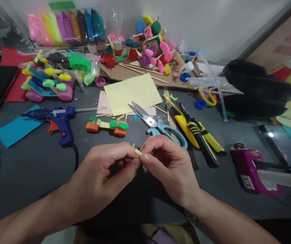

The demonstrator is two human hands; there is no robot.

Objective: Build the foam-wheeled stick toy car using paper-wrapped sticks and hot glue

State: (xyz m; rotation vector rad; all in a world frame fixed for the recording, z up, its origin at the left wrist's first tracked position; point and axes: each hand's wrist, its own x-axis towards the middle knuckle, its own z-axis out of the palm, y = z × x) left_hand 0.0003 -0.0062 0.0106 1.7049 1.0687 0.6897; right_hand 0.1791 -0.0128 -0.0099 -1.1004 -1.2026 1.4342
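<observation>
My left hand (107,176) and my right hand (169,166) meet near the front of the dark table, thumbs and fingertips closed. Between them they pinch a small pale-yellow strip (138,153), which looks like paper. Its ends are hidden by my fingertips. Just beyond my right hand lie scissors (155,123) with light-blue handles, blades spread and pointing away. A small craft model (107,125) with orange, green and pink parts rests beyond my left hand. Behind these is a sheet of pale-yellow paper (132,95).
To the left, a blue glue gun (61,118) lies partly over blue paper (16,130), its cord trailing forward. Yellow-black cutters and pliers (198,132) lie right of the scissors. A purple device (252,169) is far right. Colourful clay models (155,51) and clay packs (66,27) line the back.
</observation>
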